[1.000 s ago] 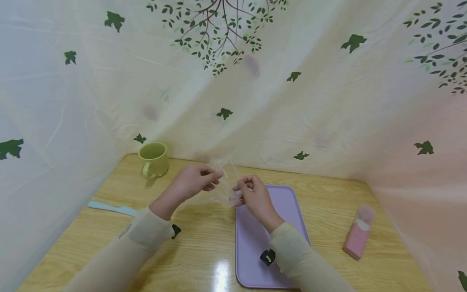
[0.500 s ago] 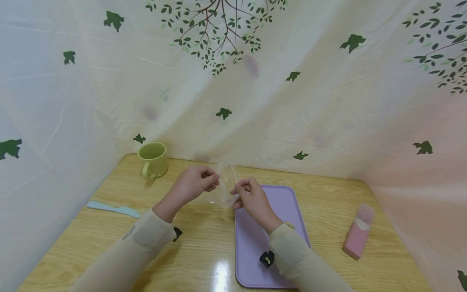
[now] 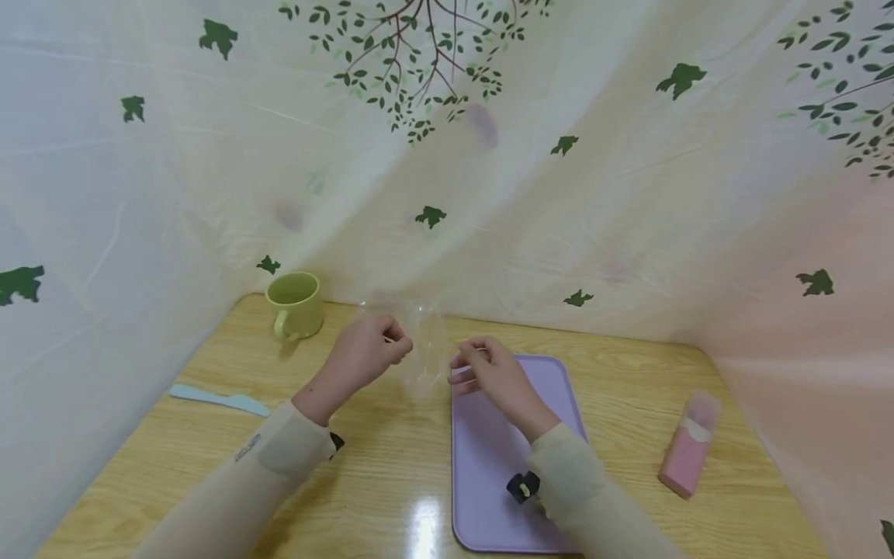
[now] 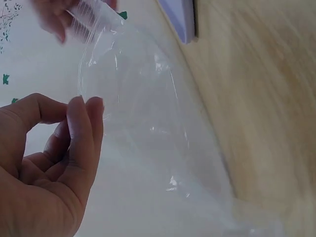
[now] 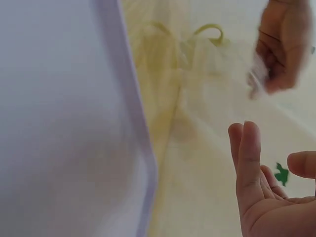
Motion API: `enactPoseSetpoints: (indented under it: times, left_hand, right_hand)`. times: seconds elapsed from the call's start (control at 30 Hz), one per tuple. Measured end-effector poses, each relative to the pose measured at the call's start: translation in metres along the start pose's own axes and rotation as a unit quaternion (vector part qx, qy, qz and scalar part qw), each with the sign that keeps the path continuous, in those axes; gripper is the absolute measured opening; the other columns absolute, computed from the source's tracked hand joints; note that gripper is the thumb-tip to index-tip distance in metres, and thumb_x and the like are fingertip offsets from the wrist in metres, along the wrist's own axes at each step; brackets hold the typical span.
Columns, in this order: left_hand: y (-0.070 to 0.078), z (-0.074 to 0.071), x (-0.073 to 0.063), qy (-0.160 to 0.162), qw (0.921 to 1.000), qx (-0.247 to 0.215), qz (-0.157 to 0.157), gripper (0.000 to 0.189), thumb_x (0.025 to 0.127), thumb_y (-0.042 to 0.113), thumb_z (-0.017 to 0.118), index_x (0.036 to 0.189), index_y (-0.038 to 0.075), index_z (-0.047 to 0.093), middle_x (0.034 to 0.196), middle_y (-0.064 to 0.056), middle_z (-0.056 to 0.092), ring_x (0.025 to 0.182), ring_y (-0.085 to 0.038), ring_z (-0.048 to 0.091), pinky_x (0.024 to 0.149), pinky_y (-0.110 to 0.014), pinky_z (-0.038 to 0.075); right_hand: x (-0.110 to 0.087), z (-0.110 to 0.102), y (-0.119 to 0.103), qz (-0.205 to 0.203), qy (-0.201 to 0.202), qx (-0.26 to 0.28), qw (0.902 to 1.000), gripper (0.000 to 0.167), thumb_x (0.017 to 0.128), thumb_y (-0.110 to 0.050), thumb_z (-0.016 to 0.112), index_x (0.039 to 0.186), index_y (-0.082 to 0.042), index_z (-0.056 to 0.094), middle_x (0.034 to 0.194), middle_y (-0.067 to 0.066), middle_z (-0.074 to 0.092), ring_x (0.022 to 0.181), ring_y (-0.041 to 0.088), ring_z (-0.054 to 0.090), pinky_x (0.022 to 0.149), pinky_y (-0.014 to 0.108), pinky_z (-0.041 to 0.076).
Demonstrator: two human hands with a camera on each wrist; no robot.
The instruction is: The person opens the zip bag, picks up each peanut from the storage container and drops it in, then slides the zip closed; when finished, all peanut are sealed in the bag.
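A clear plastic zip bag (image 3: 427,353) hangs above the table, thin and hard to make out in the head view. My left hand (image 3: 365,351) pinches its edge between thumb and fingertips; the left wrist view shows the bag (image 4: 148,118) spreading out from that pinch, with ridged zip lines near its top. To the right, over the far left corner of a purple tray (image 3: 482,512), is my right hand (image 3: 497,380). In the right wrist view the right hand (image 5: 269,197) has thumb and fingers apart, with nothing between them.
At the back left stands a green mug (image 3: 296,307). A light blue plastic knife (image 3: 220,399) lies on the wooden table (image 3: 377,481) left of my left forearm. On the right lies a pink box-like item with a translucent end (image 3: 687,446). A printed curtain (image 3: 489,233) surrounds the table.
My right hand has let go of the bag and moved slightly right. The bag has swung left toward my left hand, which keeps its pinch.
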State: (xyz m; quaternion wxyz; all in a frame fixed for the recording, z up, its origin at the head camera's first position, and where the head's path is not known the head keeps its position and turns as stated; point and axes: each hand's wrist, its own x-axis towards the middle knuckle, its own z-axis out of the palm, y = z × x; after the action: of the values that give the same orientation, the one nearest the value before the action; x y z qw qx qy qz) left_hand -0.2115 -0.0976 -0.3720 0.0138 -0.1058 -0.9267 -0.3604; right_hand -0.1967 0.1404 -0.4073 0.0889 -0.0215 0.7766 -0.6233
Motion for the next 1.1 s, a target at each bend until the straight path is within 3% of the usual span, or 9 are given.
enactPoseSetpoints:
  times: [0.17, 0.33, 0.43, 0.53, 0.6, 0.67, 0.77, 0.93, 1.1]
  left_hand:
    - [-0.012, 0.005, 0.006, -0.025, 0.9976, -0.047, -0.044, 0.012, 0.092, 0.023, 0.069, 0.085, 0.013, 0.069, 0.086, -0.002, 0.079, 0.081, -0.016, 0.075, 0.061, -0.029, 0.046]
    - [-0.023, 0.011, 0.013, -0.051, 0.9917, -0.096, -0.068, 0.012, 0.091, 0.021, 0.07, 0.086, 0.01, 0.066, 0.089, -0.003, 0.078, 0.086, -0.015, 0.078, 0.071, -0.029, 0.054]
    - [-0.031, 0.016, 0.017, -0.071, 0.9796, -0.172, -0.075, 0.011, 0.093, 0.013, 0.069, 0.093, 0.003, 0.067, 0.092, -0.007, 0.077, 0.084, -0.012, 0.076, 0.078, -0.03, 0.062]
    - [-0.039, 0.02, 0.021, -0.097, 0.958, -0.256, -0.086, 0.021, 0.097, 0.006, 0.067, 0.113, -0.008, 0.065, 0.1, -0.016, 0.077, 0.081, -0.01, 0.075, 0.081, -0.029, 0.065]
    - [-0.043, 0.021, 0.022, -0.116, 0.9505, -0.276, -0.083, 0.031, 0.1, 0.004, 0.064, 0.126, -0.013, 0.062, 0.107, -0.023, 0.077, 0.082, -0.008, 0.074, 0.083, -0.029, 0.066]
    - [-0.046, 0.021, 0.022, -0.126, 0.9538, -0.261, -0.08, 0.034, 0.103, 0.006, 0.064, 0.131, -0.013, 0.063, 0.112, -0.024, 0.076, 0.085, -0.008, 0.074, 0.084, -0.03, 0.065]
    - [-0.043, 0.016, 0.017, -0.129, 0.9714, -0.188, -0.067, 0.029, 0.107, 0.012, 0.062, 0.127, -0.008, 0.069, 0.111, -0.018, 0.076, 0.088, -0.01, 0.074, 0.086, -0.032, 0.065]
    - [-0.02, 0.003, -0.005, -0.105, 0.9928, -0.041, -0.04, 0.021, 0.107, 0.016, 0.062, 0.116, 0.0, 0.072, 0.101, -0.011, 0.076, 0.078, -0.012, 0.074, 0.07, -0.03, 0.061]
    - [0.003, -0.001, -0.028, -0.064, 0.9945, 0.083, 0.009, 0.014, 0.102, 0.011, 0.061, 0.106, 0.002, 0.071, 0.086, -0.006, 0.074, 0.064, -0.009, 0.067, 0.059, -0.026, 0.051]
  right_hand:
    - [-0.019, -0.034, -0.015, -0.022, 0.009, -0.009, 0.9997, 0.041, 0.114, -0.031, 0.051, 0.143, -0.002, 0.051, 0.131, 0.026, 0.071, 0.105, 0.029, 0.08, 0.088, 0.04, 0.066]
    - [-0.042, -0.068, -0.024, -0.038, 0.013, -0.034, 0.9986, 0.044, 0.114, -0.036, 0.05, 0.144, -0.003, 0.048, 0.131, 0.024, 0.069, 0.11, 0.028, 0.078, 0.089, 0.036, 0.065]
    - [-0.052, -0.081, -0.023, -0.031, 0.018, -0.047, 0.9983, 0.047, 0.114, -0.04, 0.051, 0.143, -0.004, 0.048, 0.131, 0.023, 0.069, 0.107, 0.025, 0.079, 0.088, 0.036, 0.065]
    - [-0.06, -0.092, -0.021, -0.026, 0.017, -0.059, 0.9978, 0.05, 0.113, -0.044, 0.051, 0.142, -0.004, 0.048, 0.13, 0.023, 0.069, 0.104, 0.022, 0.079, 0.087, 0.035, 0.065]
    - [-0.065, -0.098, -0.018, -0.024, 0.018, -0.069, 0.9971, 0.051, 0.112, -0.046, 0.052, 0.142, -0.004, 0.048, 0.129, 0.024, 0.069, 0.101, 0.02, 0.079, 0.086, 0.034, 0.066]
    - [-0.07, -0.104, -0.016, -0.029, 0.018, -0.079, 0.9963, 0.051, 0.113, -0.046, 0.051, 0.142, -0.003, 0.048, 0.129, 0.025, 0.069, 0.1, 0.018, 0.079, 0.085, 0.033, 0.065]
    - [-0.076, -0.111, -0.013, -0.038, 0.02, -0.089, 0.9951, 0.05, 0.114, -0.043, 0.05, 0.143, -0.002, 0.048, 0.128, 0.026, 0.069, 0.099, 0.018, 0.079, 0.084, 0.032, 0.065]
    - [-0.082, -0.12, -0.009, -0.046, 0.024, -0.093, 0.9944, 0.046, 0.115, -0.039, 0.049, 0.142, -0.001, 0.049, 0.124, 0.026, 0.07, 0.097, 0.017, 0.079, 0.083, 0.032, 0.065]
    - [-0.082, -0.127, -0.006, -0.045, 0.024, -0.092, 0.9944, 0.045, 0.115, -0.037, 0.048, 0.141, 0.0, 0.048, 0.123, 0.025, 0.07, 0.096, 0.014, 0.079, 0.082, 0.033, 0.066]
